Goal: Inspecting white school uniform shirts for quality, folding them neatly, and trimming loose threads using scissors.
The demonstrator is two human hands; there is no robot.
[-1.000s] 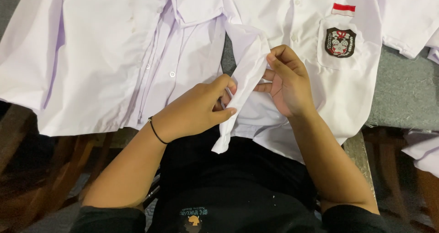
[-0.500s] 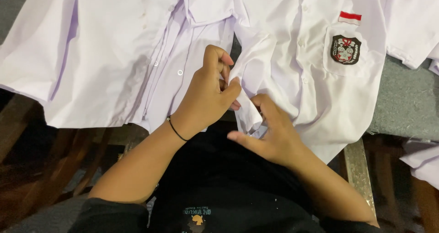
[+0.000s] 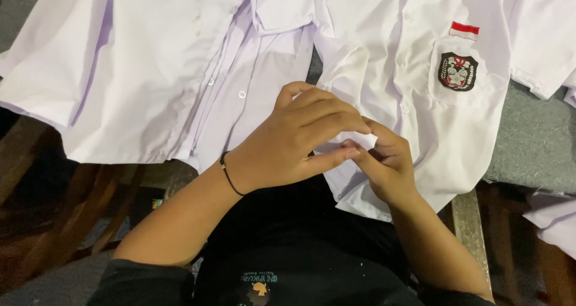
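Observation:
A white short-sleeved shirt (image 3: 420,96) lies open on the table, with a dark crest badge (image 3: 458,71) and a small red and white patch (image 3: 465,29) on its chest pocket. My left hand (image 3: 294,141), a thin black band on its wrist, pinches the shirt's lower front edge between thumb and fingers. My right hand (image 3: 384,165) meets it from below and grips the same bit of white cloth. A second white shirt (image 3: 150,72) with small buttons lies spread to the left, overlapping the first near the middle.
The shirts rest on a grey cloth-covered table (image 3: 534,144) with a wooden edge (image 3: 465,222). Wooden chair or table legs (image 3: 78,204) stand at lower left. More white cloth (image 3: 555,222) hangs at far right. My dark top fills the lower middle.
Both hands have come together lower on the shirt's front edge; the folded strip held up a second ago is now laid down flatter on the table.

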